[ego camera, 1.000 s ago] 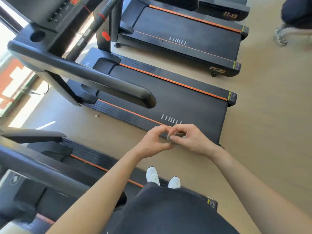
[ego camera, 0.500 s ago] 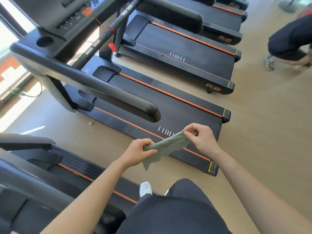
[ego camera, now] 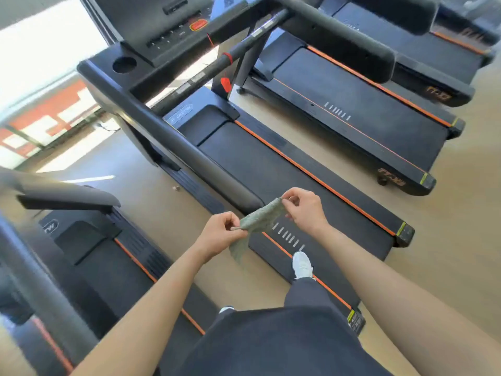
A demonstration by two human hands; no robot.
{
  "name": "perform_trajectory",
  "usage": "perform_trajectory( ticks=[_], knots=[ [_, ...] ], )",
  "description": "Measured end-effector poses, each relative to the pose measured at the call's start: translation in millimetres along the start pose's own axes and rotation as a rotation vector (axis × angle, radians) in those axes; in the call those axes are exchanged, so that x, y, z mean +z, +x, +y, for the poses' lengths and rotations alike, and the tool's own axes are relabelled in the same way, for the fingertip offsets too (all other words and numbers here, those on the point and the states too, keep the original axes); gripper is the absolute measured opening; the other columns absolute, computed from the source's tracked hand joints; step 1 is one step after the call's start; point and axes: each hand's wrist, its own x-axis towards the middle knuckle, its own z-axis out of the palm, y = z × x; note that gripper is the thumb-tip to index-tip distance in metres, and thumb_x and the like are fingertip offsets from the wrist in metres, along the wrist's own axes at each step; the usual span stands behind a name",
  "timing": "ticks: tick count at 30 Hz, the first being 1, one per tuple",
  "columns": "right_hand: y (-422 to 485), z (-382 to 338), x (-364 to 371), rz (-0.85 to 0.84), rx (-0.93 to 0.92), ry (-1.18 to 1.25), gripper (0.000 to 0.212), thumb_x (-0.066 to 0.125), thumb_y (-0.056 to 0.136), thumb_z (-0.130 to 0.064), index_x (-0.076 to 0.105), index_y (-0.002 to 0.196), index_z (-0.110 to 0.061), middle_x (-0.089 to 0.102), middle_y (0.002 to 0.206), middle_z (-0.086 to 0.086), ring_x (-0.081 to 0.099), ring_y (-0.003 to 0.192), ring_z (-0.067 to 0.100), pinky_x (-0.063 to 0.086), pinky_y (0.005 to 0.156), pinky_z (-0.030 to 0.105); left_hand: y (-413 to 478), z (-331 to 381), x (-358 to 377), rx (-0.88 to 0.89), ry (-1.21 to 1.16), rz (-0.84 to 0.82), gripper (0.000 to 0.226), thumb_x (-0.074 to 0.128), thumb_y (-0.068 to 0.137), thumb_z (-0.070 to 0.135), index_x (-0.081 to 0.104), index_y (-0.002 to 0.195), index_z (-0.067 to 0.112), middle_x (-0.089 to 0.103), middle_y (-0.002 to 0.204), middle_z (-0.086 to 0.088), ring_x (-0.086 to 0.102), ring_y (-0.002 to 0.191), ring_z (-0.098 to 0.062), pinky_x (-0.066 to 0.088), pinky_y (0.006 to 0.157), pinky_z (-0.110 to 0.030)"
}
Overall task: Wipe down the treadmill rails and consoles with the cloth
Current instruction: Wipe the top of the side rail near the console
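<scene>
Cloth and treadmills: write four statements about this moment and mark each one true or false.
1. The left hand and the right hand each pinch the cloth, which stretches between them. True.
2. The cloth lies on the console. False: it is held up in the hands, and the console is farther off at the top of the view.
3. A white shoe stands on the treadmill deck. True.
4. The cloth is bright red. False: it is grey-green.
</scene>
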Motion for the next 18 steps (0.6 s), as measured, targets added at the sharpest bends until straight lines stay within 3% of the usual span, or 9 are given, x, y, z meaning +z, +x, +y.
perform_trajectory(
  ticks=[5,8,11,13,15,16,18],
  knots=[
    [55,4,-4,-0.145,-0.073,-0.046,0.011,0.067,0.088,-0.019,0.068,0.08,-0.027,0.069,0.07,-0.006,0.07,0.066,0.015,0.057,0.073,0.035,9,10,21,-0.074,-0.125,0.26,0.013,0.084,0.08,0.008,0.076,0.079,0.017,0.071,0.075,0.01,0.057,0.064,-0.004,0.049,0.066,-0.023],
    [74,0,-8,-0.161,-0.113,-0.053,0.008,0.069,0.087,-0.019,0.07,0.081,-0.024,0.068,0.07,-0.008,0.066,0.07,0.011,0.054,0.074,0.031,16,14,33,-0.078,-0.11,0.532,0.021,0.075,0.082,0.004,0.077,0.079,0.026,0.075,0.082,0.001,0.059,0.069,-0.009,0.052,0.073,-0.033],
    [84,-11,-6,-0.18,-0.189,0.029,0.007,0.069,0.088,-0.013,0.071,0.089,-0.02,0.069,0.08,-0.008,0.063,0.073,0.006,0.051,0.073,0.025,23,21,43,-0.018,-0.045,0.779,0.027,0.071,0.085,0.001,0.076,0.091,0.027,0.073,0.092,0.004,0.06,0.073,0.0,0.053,0.075,-0.029],
    [84,-17,-1,-0.248,-0.198,0.155,0.02,0.069,0.089,-0.01,0.067,0.106,-0.021,0.068,0.102,-0.007,0.068,0.082,0.005,0.054,0.078,0.022,31,19,47,-0.007,0.011,0.832,0.032,0.074,0.085,0.005,0.073,0.112,0.023,0.067,0.112,0.002,0.061,0.096,0.001,0.052,0.091,-0.029],
    [75,-16,7,-0.342,-0.183,0.219,0.039,0.069,0.09,-0.008,0.057,0.123,-0.024,0.055,0.125,-0.006,0.07,0.091,0.006,0.056,0.08,0.02,39,12,51,-0.095,0.135,0.791,0.049,0.08,0.084,0.021,0.066,0.131,0.023,0.053,0.138,-0.008,0.049,0.129,-0.018,0.035,0.112,-0.028],
    [69,-13,12,-0.366,-0.186,0.21,0.045,0.069,0.09,-0.007,0.053,0.127,-0.024,0.047,0.129,-0.004,0.07,0.094,0.008,0.056,0.08,0.019,40,9,54,-0.142,0.187,0.791,0.055,0.081,0.083,0.029,0.063,0.135,0.026,0.044,0.146,-0.011,0.039,0.136,-0.024,0.026,0.113,-0.027],
    [53,1,19,-0.37,-0.196,0.183,0.045,0.071,0.088,-0.004,0.052,0.125,-0.022,0.039,0.128,-0.001,0.066,0.101,0.012,0.057,0.083,0.021,37,8,63,-0.148,0.205,0.863,0.058,0.082,0.082,0.033,0.061,0.136,0.026,0.039,0.144,-0.009,0.035,0.134,-0.026,0.027,0.113,-0.03]
  ],
)
